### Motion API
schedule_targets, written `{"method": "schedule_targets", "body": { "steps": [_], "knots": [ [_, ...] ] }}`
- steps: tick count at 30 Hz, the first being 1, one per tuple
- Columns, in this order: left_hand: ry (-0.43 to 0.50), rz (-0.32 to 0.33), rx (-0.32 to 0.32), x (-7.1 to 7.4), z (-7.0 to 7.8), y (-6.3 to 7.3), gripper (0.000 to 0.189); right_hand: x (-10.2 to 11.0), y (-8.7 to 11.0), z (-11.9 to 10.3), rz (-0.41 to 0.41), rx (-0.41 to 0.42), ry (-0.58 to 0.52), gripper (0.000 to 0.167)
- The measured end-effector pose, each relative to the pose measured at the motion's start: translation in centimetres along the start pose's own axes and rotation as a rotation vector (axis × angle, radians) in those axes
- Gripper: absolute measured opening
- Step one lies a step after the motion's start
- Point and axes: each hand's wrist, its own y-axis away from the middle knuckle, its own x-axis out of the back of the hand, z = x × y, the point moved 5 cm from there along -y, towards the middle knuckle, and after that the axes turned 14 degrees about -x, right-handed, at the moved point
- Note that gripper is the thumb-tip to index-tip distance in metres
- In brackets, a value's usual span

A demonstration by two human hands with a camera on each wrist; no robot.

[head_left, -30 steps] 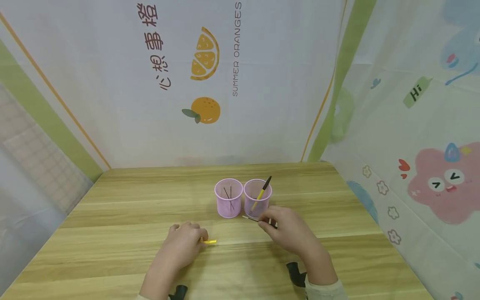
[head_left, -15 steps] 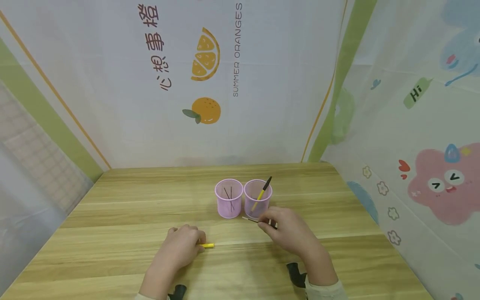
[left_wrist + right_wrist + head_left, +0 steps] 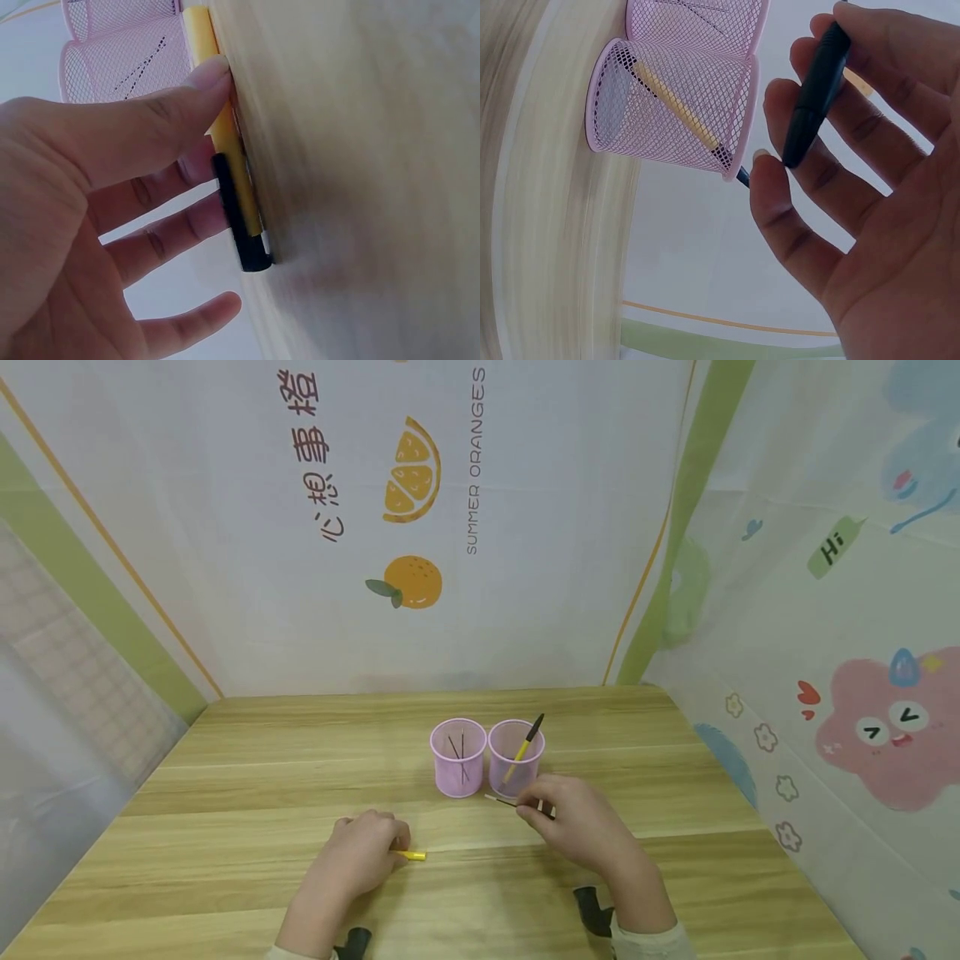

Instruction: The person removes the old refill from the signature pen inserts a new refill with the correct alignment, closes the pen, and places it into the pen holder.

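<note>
My left hand (image 3: 367,852) pinches a yellow pen barrel (image 3: 202,37) between thumb and fingers, low over the table. A black clip (image 3: 238,225) runs along the barrel's near end. In my right hand (image 3: 573,818) is the black front section of a pen (image 3: 817,94), held by thumb and fingertips. From it a thin dark refill (image 3: 501,800) with a pale end points left, just in front of the right pink mesh cup (image 3: 498,777). The barrel and the refill are apart, their ends facing across the table.
Beside the right cup, close together, stands another pink mesh cup (image 3: 447,777) with thin dark rods (image 3: 462,747) inside. A yellow and black pen (image 3: 529,736) leans in the right cup. Behind the wooden table (image 3: 262,760) hangs a printed white curtain (image 3: 540,610).
My left hand has drawn slightly back and left with the yellow barrel, whose visible end sits nearer me. The right hand and the black pen section stay nearly still.
</note>
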Motion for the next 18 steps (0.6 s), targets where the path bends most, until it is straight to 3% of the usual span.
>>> {"method": "schedule_targets", "body": {
  "steps": [18],
  "knots": [
    [-0.014, 0.021, -0.023, 0.27, 0.01, 0.12, 0.016, -0.06, 0.08, -0.19, 0.007, 0.004, 0.006, 0.005]
  ]
}}
